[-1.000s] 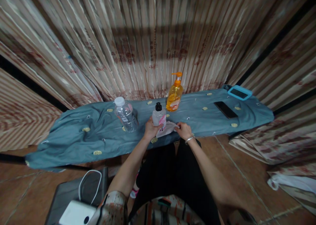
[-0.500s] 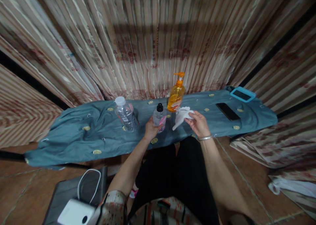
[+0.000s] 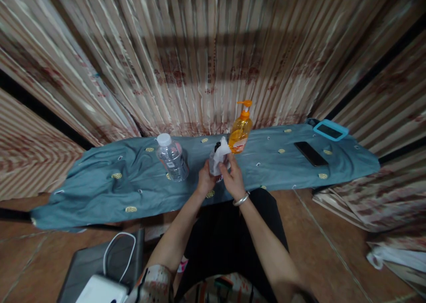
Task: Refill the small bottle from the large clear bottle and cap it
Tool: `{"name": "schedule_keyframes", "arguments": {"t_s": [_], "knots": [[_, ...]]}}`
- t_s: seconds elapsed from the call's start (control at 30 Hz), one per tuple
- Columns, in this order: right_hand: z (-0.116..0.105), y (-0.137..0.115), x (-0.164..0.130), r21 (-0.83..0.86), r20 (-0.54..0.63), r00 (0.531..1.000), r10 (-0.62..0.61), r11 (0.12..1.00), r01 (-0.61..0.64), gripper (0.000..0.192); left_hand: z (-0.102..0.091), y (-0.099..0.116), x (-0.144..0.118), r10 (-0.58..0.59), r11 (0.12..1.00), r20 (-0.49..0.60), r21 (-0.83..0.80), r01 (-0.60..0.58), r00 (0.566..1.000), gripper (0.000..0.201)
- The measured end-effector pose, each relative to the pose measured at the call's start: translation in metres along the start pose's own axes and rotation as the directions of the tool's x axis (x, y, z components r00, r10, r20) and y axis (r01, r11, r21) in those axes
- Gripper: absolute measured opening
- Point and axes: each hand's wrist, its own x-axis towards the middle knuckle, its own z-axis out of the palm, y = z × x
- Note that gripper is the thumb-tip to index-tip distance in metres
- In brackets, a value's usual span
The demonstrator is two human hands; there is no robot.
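A small clear bottle with a black cap (image 3: 217,146) stands at the middle of the cloth-covered table, mostly hidden behind a white tissue (image 3: 221,157). My left hand (image 3: 206,178) is closed around the bottle's left side. With my right hand (image 3: 233,177), a silver bangle on its wrist, I press the tissue against the bottle's right and upper part. Just behind on the right is an orange pump bottle (image 3: 241,132) with yellow-orange liquid. To the left stands a large clear plastic bottle (image 3: 172,160) with a white cap.
A black phone (image 3: 310,154) and a blue-framed device (image 3: 331,130) lie on the right of the teal cloth (image 3: 96,183). Behind the table hangs a striped curtain (image 3: 186,63). At lower left, a white box (image 3: 101,290) with a cable rests on a dark surface.
My right hand has moved left with the tissue, from beside the small bottle onto it. The left hand still holds that bottle. The view has shifted slightly.
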Motion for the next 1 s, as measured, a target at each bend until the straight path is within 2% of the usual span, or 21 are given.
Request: {"name": "schedule_keyframes", "arguments": {"t_s": [0.1, 0.2, 0.4, 0.53, 0.6, 0.67, 0.8, 0.9, 1.0], "knots": [[-0.002, 0.008, 0.012, -0.042, 0.04, 0.998, -0.038, 0.998, 0.04, 0.04, -0.001, 0.001, -0.001, 0.023, 0.998, 0.007, 0.057, -0.023, 1.0, 0.053], [-0.007, 0.012, 0.032, -0.03, 0.157, 0.984, -0.082, 0.996, 0.088, 0.036, -0.003, 0.001, 0.001, 0.029, 0.995, 0.034, 0.091, -0.032, 0.999, 0.049], [-0.018, 0.016, 0.07, 0.025, 0.415, 0.904, -0.104, 0.994, 0.102, 0.033, -0.01, 0.005, 0.003, 0.024, 0.992, 0.067, 0.119, -0.032, 0.997, 0.054], [-0.016, 0.017, 0.079, 0.004, 0.487, 0.872, -0.054, 0.998, 0.059, 0.03, -0.012, 0.004, 0.003, 0.013, 0.994, 0.115, 0.104, -0.025, 0.993, 0.055], [-0.011, 0.015, 0.077, -0.015, 0.463, 0.886, -0.037, 0.999, 0.049, 0.03, -0.011, 0.002, 0.003, 0.001, 0.996, 0.103, 0.085, -0.009, 0.995, 0.058], [-0.002, 0.013, 0.072, -0.047, 0.395, 0.919, -0.023, 0.998, 0.045, 0.031, -0.01, 0.001, 0.003, -0.022, 0.998, 0.079, 0.068, 0.016, 0.997, 0.058], [0.018, 0.012, 0.057, -0.144, 0.167, 0.986, 0.009, 0.989, 0.015, 0.032, -0.005, 0.001, 0.001, -0.07, 0.997, 0.038, 0.031, 0.069, 0.997, 0.052], [0.031, 0.014, 0.048, -0.192, 0.017, 1.0, 0.021, 0.981, -0.017, 0.032, 0.0, 0.0, -0.001, -0.079, 0.996, 0.002, -0.041, 0.079, 0.997, 0.051], [0.036, 0.014, 0.045, -0.196, -0.035, 0.999, 0.014, 0.98, -0.02, 0.032, 0.002, -0.002, -0.002, -0.069, 0.991, 0.002, -0.111, 0.069, 0.998, 0.05]]}}
